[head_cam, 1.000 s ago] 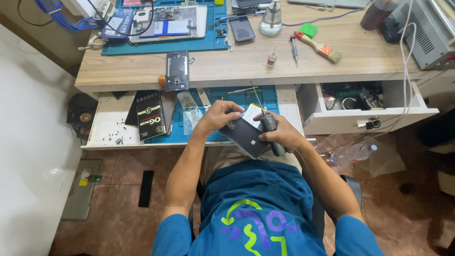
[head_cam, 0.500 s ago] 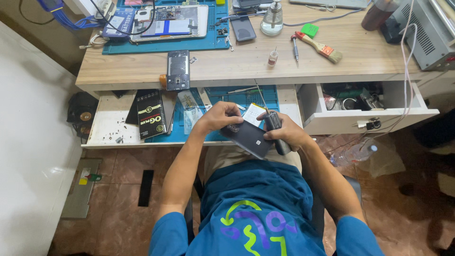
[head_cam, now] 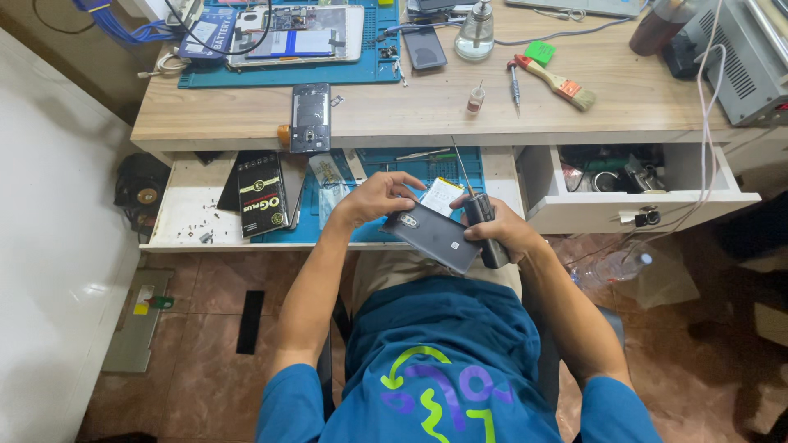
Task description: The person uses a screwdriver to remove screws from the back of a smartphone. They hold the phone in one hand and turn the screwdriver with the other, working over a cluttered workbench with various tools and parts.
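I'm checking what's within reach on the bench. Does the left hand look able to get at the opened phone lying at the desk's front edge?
Probably yes: the left hand sits just below the opened phone, nothing lies between them, though it now grips the dark phone.

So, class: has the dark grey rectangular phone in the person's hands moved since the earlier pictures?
No: the dark grey rectangular phone keeps its place below the white card on the blue mat.

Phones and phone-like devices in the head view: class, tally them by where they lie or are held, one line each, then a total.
Held in the hands, dark grey phone: 1
On the wooden desktop, opened phone back: 1
On the blue mat, dark phone: 1
On the blue mat, opened tablet: 1
Total: 4
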